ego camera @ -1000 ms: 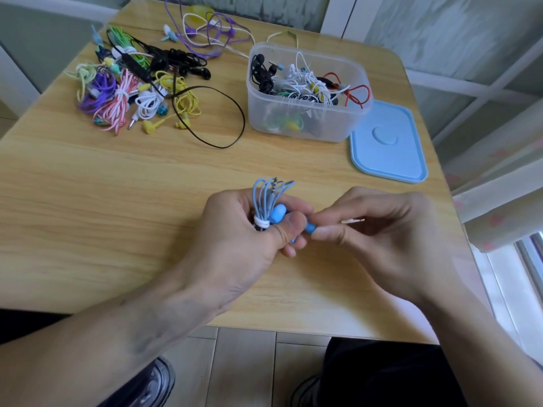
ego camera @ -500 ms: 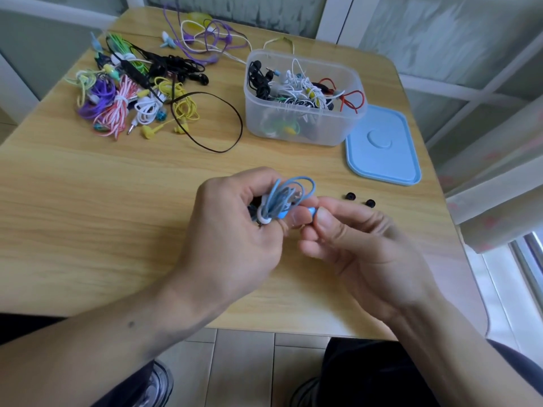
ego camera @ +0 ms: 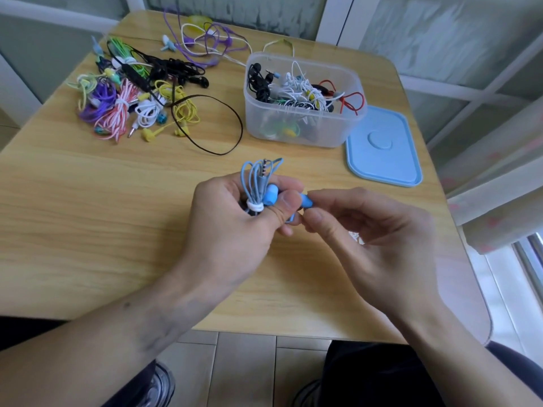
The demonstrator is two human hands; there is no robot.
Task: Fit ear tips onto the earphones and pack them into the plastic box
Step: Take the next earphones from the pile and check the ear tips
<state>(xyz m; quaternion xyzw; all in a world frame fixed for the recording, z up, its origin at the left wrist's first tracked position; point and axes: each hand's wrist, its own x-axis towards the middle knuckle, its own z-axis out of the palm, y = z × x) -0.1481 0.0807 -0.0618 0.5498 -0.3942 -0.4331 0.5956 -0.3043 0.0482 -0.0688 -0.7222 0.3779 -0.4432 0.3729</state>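
My left hand (ego camera: 232,221) grips a coiled light-blue earphone bundle (ego camera: 258,180), tied with a white band; its cable loops and jack plug stick up above my fingers. One blue earbud (ego camera: 271,195) shows beside my left thumb. My right hand (ego camera: 364,230) pinches the second blue earbud (ego camera: 305,200) between thumb and fingertips, right next to my left thumb. Whether an ear tip is on it cannot be told. The clear plastic box (ego camera: 302,130) stands open behind, holding several coiled earphones.
The box's blue lid (ego camera: 385,148) lies flat to its right. A pile of coloured earphones (ego camera: 129,98) covers the table's far left, with a loose black cable loop (ego camera: 217,124) beside it. The wooden table (ego camera: 88,215) ends just under my wrists; curtain at right.
My left hand has turned the bundle so the loops and plug stand upright again. My right hand shifted up, and now covers the spot where two small black ear tips lay.
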